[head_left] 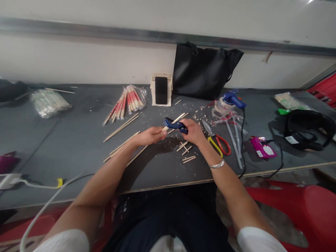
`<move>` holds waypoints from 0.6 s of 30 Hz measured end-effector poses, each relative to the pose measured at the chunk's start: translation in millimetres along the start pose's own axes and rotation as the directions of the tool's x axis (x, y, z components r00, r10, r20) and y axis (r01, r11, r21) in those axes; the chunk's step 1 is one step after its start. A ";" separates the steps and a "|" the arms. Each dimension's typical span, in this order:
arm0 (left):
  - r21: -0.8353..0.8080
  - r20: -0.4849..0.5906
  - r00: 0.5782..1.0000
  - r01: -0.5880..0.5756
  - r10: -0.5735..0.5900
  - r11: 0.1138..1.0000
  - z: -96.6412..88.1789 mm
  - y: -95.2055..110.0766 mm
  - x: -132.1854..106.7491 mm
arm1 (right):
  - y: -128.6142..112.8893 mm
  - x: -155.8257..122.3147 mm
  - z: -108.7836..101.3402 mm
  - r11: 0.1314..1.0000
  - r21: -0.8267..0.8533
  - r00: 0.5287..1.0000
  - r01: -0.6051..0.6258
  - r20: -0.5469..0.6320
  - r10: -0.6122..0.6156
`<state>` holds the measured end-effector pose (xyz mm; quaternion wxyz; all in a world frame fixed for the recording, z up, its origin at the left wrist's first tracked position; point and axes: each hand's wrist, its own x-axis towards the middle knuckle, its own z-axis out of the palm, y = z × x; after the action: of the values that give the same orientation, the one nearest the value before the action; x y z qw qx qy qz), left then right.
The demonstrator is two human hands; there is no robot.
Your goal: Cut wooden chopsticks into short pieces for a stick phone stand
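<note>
Left hand point(151, 135): in front of the phone point(161, 90), a little to its left. Its grip is pinched narrow on a wooden stick point(180, 117), fingertips close to the cutter's mouth.
Right hand point(193, 132): in front of the phone, a little to its right. Its grip is wrapped around the handles of a blue cutter point(174, 125).
Stick: held just above the worktop point(78, 140), running slantwise through the cutter, its far end pointing back to the right of the phone.
Stick, handling: probably light, stiff and brittle, and smooth enough to roll between the fingers. It is best pinched close to the blade, so the free end neither whips nor splinters.
Cutter, handling: appears rigid. It is taken by the handles, well clear of the blade.
Cut pieces point(187, 151): short lengths lying in front of the phone, beside the right wrist, among shavings.
Scissors point(219, 141): right of the phone and nearer the person, just beside the right hand.
Bundle of wrapped sticks point(128, 101): just left of the phone.
Black bag point(203, 71): just right of the phone, against the wall.
</note>
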<state>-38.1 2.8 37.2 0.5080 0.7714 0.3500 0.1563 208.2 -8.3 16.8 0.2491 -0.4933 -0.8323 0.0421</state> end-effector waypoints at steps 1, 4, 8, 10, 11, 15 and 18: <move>0.012 0.004 1.000 0.011 -0.011 1.000 -0.1 0.7 -0.2 | -0.6 0.0 -0.1 1.000 -0.007 1.000 -0.012 0.012 0.012; 0.024 0.009 0.999 0.040 -0.040 0.999 -0.5 1.8 -0.3 | -4.3 0.3 0.4 0.997 -0.038 0.996 -0.072 0.044 0.074; 0.019 -0.015 0.998 0.056 -0.056 0.998 -1.0 0.0 1.1 | -11.4 1.3 1.8 0.981 -0.095 0.981 -0.169 0.077 0.176; 0.017 -0.034 0.997 0.065 -0.065 0.998 -1.2 -1.2 1.9 | -13.3 1.6 2.0 0.979 -0.098 0.979 -0.180 0.078 0.188; 0.016 -0.036 0.997 0.072 -0.071 0.997 -1.2 -1.5 2.3 | -13.4 1.6 2.0 0.980 -0.091 0.981 -0.174 0.075 0.181; 0.006 -0.022 0.995 0.095 -0.095 0.995 -0.3 -0.6 3.1 | -11.3 1.2 2.3 0.990 -0.045 0.989 -0.132 0.056 0.134; -0.011 -0.024 0.995 0.098 -0.098 0.995 0.7 0.0 3.7 | -11.3 1.6 4.4 0.989 -0.039 0.989 -0.140 0.033 0.141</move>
<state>-35.1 5.0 36.5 0.5145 0.7489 0.3928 0.1422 196.5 -11.9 17.1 0.2216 -0.5543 -0.8005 0.0531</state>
